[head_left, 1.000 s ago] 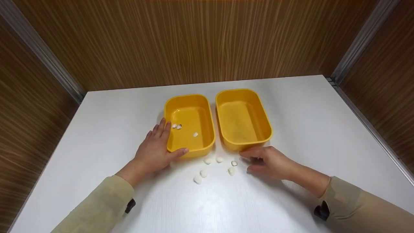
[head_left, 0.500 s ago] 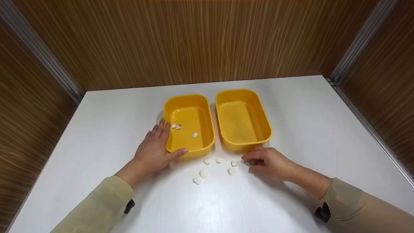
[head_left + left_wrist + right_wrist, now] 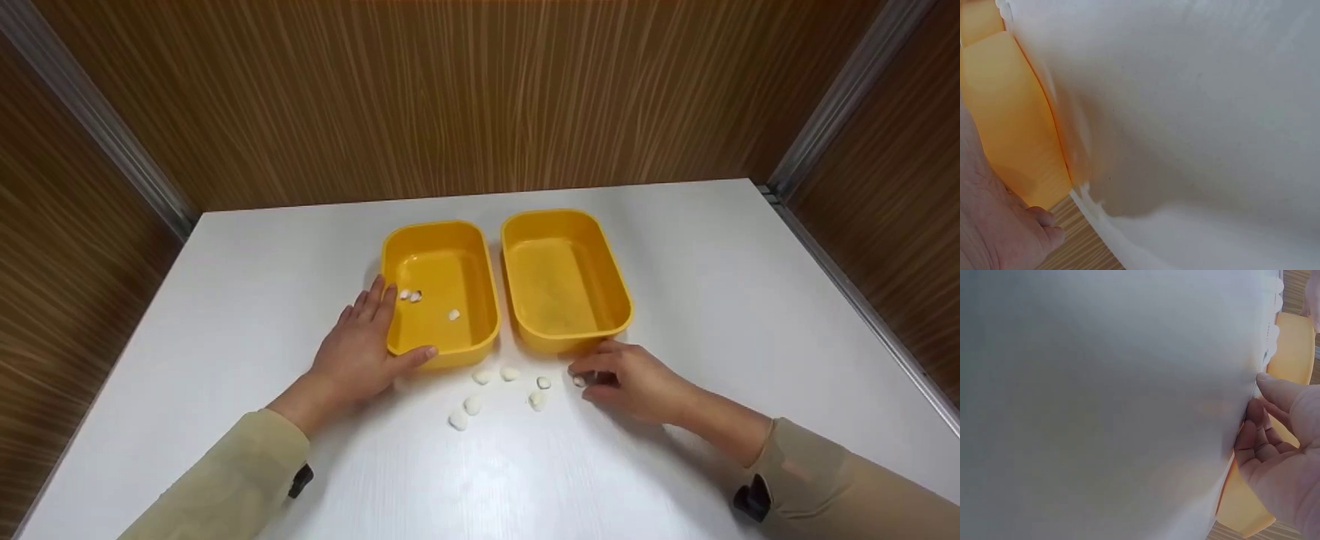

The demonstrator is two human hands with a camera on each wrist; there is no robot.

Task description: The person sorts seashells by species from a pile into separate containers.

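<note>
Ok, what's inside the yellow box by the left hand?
Three small white pieces lie in the yellow box. The left hand covers part of its rim; anything behind the hand can't be seen.

brown wood-grain walls [image 3: 480, 97] | grey metal corner strips [image 3: 97, 112] | white tabletop [image 3: 262, 255]

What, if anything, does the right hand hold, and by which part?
Cannot be told: a small pale piece shows between thumb and fingers of the right hand; contact is unclear.
</note>
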